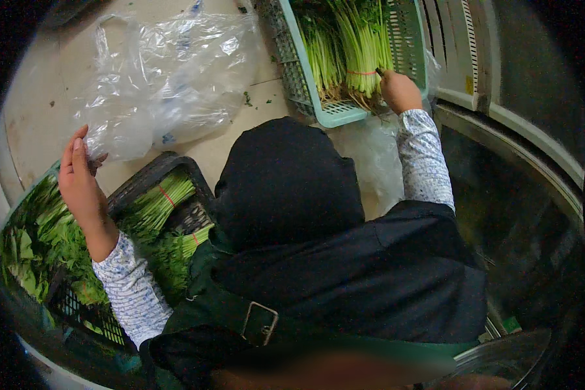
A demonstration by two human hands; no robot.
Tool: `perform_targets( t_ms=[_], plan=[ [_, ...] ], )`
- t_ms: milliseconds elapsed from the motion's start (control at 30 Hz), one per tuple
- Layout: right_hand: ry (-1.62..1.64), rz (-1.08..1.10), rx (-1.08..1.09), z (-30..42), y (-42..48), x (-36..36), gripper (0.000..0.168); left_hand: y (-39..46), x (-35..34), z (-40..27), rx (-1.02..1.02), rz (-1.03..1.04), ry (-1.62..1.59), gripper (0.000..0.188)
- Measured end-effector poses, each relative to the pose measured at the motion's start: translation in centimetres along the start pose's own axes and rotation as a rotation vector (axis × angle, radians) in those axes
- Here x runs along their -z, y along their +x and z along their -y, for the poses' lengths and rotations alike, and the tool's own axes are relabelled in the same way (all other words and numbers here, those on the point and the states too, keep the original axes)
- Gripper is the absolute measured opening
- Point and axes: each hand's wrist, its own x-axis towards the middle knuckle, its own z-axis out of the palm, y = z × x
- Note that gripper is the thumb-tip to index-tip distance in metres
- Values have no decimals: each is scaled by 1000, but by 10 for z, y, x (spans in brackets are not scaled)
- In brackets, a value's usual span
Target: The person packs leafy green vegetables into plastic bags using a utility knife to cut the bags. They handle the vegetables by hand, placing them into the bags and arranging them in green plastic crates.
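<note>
My right hand [400, 91] is closed at the right side of a bundle of leafy greens [365, 73] with pale stems, roots and a red band. Its fingertips are partly hidden, and a small dark tip shows by them. This bundle lies in a light green plastic crate [341, 117], beside a second bunch of greens [321, 63]. My left hand [82, 183] is raised with nothing in it, fingers extended and thumb apart. It is near a clear plastic bag [175, 78] on the tiled floor and above loose leafy greens [53, 224] at the left.
A black plastic crate [192, 168] with red-banded bundles of greens [158, 204] stands between my left arm and knee. Another plastic sheet [375, 151] lies below the green crate. A slatted metal cabinet [456, 53] and a dark glass panel [512, 195] border the right side.
</note>
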Motion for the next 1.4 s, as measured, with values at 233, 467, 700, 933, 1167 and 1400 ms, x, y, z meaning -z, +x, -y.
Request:
perform_targets(
  t_ms=[233, 467, 700, 933, 1167, 1400],
  plan=[
    [33, 119, 36, -24, 21, -23, 26, -5, -1, 8, -43, -28, -89, 30],
    [27, 192, -12, -27, 0, 18, 24, -6, 0, 8, -75, -40, -84, 32],
    [367, -233, 704, 122, -16, 130, 21, -21, -59, -47, -380, 320, 166, 30],
    [1292, 151, 894, 261, -19, 129, 31, -34, -116, -48, -390, 616, 219, 22],
    [422, -421, -147, 74, 61, -11, 100, -33, -74, -15, -44, 466, 64, 31],
    [181, -176, -126, 103, 50, -28, 97, -30, -75, -13, 22, 401, -33, 34]
  ],
)
